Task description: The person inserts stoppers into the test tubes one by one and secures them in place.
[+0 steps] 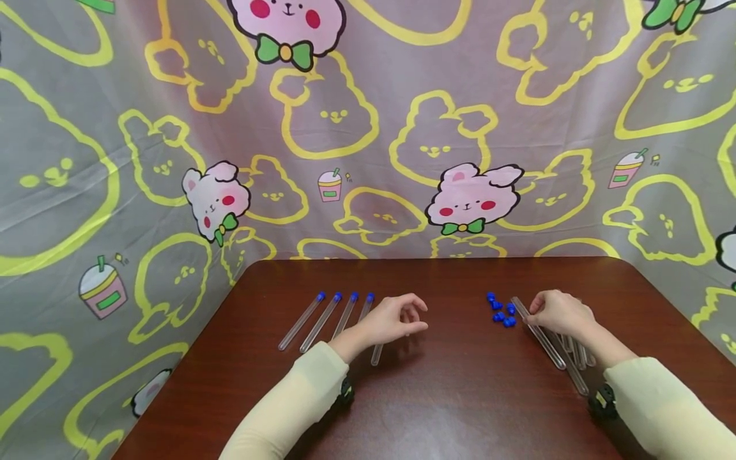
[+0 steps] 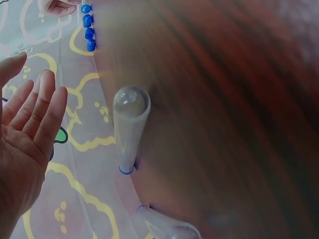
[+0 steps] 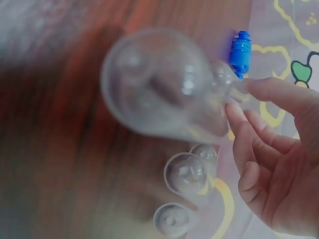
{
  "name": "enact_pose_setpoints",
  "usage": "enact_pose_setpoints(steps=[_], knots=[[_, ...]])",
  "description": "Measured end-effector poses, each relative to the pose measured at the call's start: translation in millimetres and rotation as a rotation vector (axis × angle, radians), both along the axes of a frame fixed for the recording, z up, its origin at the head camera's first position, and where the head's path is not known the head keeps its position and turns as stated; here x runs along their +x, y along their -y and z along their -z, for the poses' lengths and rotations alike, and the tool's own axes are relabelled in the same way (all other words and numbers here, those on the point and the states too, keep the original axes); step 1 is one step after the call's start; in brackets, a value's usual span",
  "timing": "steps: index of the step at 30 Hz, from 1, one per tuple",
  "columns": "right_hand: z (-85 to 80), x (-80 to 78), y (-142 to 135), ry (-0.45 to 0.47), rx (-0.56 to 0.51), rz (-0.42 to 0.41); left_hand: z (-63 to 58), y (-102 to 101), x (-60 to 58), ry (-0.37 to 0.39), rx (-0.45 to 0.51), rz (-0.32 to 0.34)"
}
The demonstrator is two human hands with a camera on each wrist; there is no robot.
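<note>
My left hand [image 1: 393, 317] hovers over the table with fingers relaxed and nothing in them; its palm and fingers also show in the left wrist view. Under and beside it lie several clear test tubes [image 1: 319, 322] with blue caps, in a slanted row. At the right, my right hand [image 1: 562, 314] pinches an uncapped clear test tube [image 3: 154, 84] between thumb and fingers, its rounded end close to the right wrist camera. More uncapped tubes [image 3: 185, 173] lie beneath that hand, partly hidden by it. Left of it sits a small group of loose blue caps [image 1: 499, 317].
All of this lies on a dark brown wooden table [image 1: 437, 396]. A patterned cloth [image 1: 368, 128] with cartoon animals hangs behind the table and along its sides. Each wrist wears a black camera, seen at the cuffs of the light sleeves [image 1: 293, 402].
</note>
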State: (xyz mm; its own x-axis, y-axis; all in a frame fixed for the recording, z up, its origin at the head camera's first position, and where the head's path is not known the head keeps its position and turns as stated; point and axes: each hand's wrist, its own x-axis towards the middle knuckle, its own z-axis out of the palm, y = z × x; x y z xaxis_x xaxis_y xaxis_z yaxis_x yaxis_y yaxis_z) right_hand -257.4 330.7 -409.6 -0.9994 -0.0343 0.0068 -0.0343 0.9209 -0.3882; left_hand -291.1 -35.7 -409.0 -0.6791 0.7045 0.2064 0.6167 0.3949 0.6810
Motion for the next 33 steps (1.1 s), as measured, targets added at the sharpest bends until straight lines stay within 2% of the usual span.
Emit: enact_pose_setpoints(steps=[15,33], knots=[[-1.5,1.7,0.5,0.021,0.038,-0.016,1.2,0.3,-0.7,-0.007,-0.016,0.002],[-9.2,3.4,-0.2,-0.017,0.026,-0.004,-1.3,2.3,0.1,-0.008,-0.027,-0.012]])
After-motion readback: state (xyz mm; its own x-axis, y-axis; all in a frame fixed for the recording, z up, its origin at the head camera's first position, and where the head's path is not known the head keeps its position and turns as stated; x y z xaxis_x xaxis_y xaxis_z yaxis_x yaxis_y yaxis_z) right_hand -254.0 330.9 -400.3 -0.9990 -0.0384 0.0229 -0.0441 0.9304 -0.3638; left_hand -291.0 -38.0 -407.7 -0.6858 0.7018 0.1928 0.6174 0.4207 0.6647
